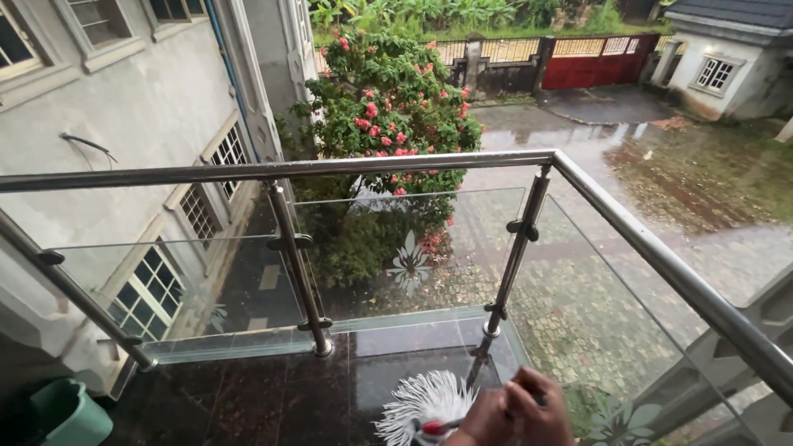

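Steel handrail (330, 169) tops the glass panels (409, 248); flowering bush (388, 107) beyond it, red gate (596, 62) further behind, green bucket (70, 413) below its left end on dark tiled floor (264, 396).

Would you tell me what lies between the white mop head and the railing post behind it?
Head view: only bare dark tile floor lies between the mop head and the post.

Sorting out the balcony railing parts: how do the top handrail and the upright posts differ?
The handrail runs level along the top as one long bar that bends at the corner; the posts stand upright, are shorter, and carry dark clamps gripping the glass panels. Both are shiny metal tubes.
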